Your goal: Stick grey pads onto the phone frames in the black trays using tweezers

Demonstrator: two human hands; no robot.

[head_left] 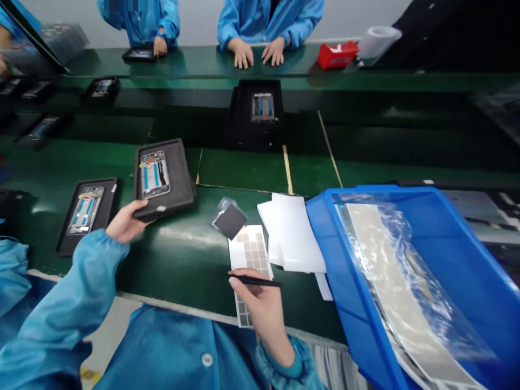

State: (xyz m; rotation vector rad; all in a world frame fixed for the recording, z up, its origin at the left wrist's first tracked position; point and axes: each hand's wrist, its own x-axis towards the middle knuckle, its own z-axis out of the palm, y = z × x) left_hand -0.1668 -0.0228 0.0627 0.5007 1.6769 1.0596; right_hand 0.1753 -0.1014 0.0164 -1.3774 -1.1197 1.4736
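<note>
My left hand (127, 222) grips the lower left edge of a black tray (179, 179), which holds a phone frame (155, 174) with blue strips. My right hand (260, 303) pinches black tweezers (255, 280) above a sheet of small grey squares (254, 252). A dark square pad (230, 221) on clear film lies at the sheet's top end. Left of my left hand, a second black tray (109, 197) with another phone frame (85, 210) rests on the green table (182, 271).
White papers (298, 233) lie beside a blue bin (337, 271) holding plastic-wrapped strips (390, 271). Stacked black trays (239, 116) stand ahead, more trays at the left. Across the table are two people's hands (242, 54), a red box (337, 55) and a white roll (377, 43).
</note>
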